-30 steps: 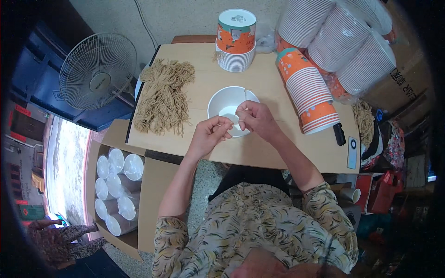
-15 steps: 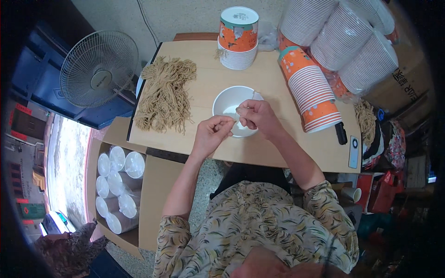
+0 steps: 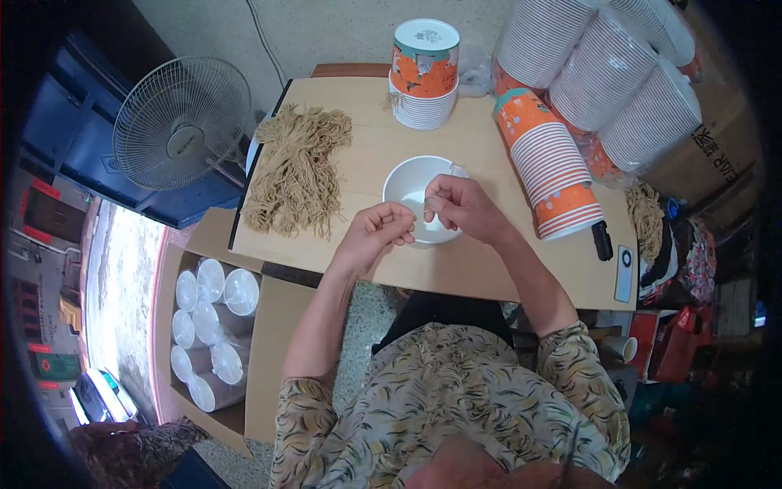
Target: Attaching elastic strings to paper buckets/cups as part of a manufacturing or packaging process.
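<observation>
A white paper bucket (image 3: 397, 181) stands with its mouth up near the middle of the table. Over its near rim my left hand (image 3: 377, 235) is closed, thumb against the forefinger. Close beside it, above the bucket's opening, my right hand (image 3: 461, 207) is pinched in the same way. Whatever lies between the fingertips is too small to make out. A small pale bit (image 3: 454, 168) shows at the bucket's far right rim. To the left of my hands spreads a heap of tan strings (image 3: 300, 171).
A stack of orange and white buckets (image 3: 425, 73) stands at the back, and another stack (image 3: 550, 163) lies at right. Bagged stacks (image 3: 603, 73) pile behind it. A black-handled item (image 3: 602, 241) and a phone-like object (image 3: 624, 275) lie near the right edge. A fan (image 3: 186, 140) and carton (image 3: 269, 359) flank the left.
My hands have come slightly closer together above the bucket, still pinched. The whole view has shifted a little. At lower left, the other person's patterned sleeve has lowered.
</observation>
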### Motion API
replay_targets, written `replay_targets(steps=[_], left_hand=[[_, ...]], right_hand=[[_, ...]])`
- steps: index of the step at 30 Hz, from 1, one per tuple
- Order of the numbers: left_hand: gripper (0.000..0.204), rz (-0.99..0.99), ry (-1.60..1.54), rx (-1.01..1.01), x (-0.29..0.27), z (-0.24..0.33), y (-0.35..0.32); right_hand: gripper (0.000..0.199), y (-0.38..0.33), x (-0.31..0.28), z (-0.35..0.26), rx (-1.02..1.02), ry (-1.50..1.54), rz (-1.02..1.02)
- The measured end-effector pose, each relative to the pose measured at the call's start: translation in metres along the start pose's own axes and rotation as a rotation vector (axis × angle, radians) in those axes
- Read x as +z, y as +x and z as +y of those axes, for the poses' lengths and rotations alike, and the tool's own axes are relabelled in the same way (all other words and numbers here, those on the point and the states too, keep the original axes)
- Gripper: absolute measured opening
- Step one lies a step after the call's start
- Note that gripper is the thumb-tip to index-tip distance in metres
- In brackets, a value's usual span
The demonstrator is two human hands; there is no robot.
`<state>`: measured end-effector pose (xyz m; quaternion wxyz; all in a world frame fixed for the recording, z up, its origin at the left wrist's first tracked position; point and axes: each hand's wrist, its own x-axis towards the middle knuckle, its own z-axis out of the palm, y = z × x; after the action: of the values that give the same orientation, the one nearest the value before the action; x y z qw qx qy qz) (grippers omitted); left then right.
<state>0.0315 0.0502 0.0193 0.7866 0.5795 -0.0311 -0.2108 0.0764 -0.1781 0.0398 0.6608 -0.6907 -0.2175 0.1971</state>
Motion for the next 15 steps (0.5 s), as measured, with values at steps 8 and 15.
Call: replay_targets(steps=[8,15], left_hand=[[0.015,0.078,0.115,0.111,0.008,-0.013,-0.001],[0.013,0.222,0.241,0.208,0.019,-0.025,-0.002]], right_hand=[[0.01,0.002,0.006,0.001,0.044,-0.028,0.098],[0.011,0.002,0.01,0.004,0.186,0.139,0.11]])
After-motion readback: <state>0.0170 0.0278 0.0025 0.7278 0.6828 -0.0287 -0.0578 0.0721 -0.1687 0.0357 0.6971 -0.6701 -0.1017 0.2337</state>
